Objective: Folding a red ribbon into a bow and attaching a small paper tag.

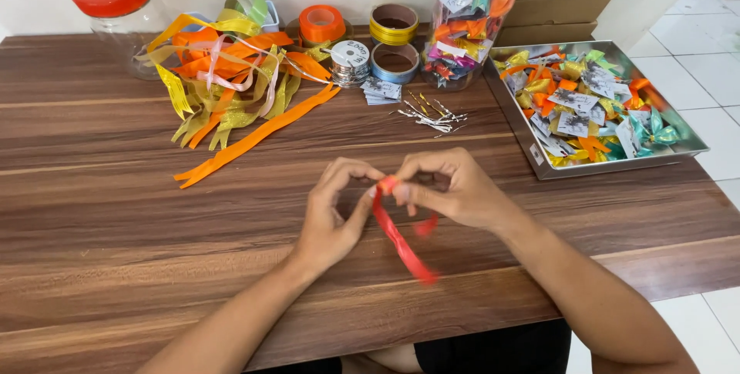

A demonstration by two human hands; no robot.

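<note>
On brown wooden table (116,212), both hands pinch red ribbon (401,243); white tiled floor (694,73) beside.

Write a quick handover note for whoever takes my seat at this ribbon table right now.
Left hand and right hand both pinch the top of one red ribbon above the wooden table; its tail hangs down between them.
Loose orange and yellow ribbon strips lie back left, ribbon spools and small wire ties at back centre.
Done: the metal tray on the right and the clear jar hold many folded ribbon pieces.
Left: the red piece is not yet in the tray; the strips remain unused.
</note>
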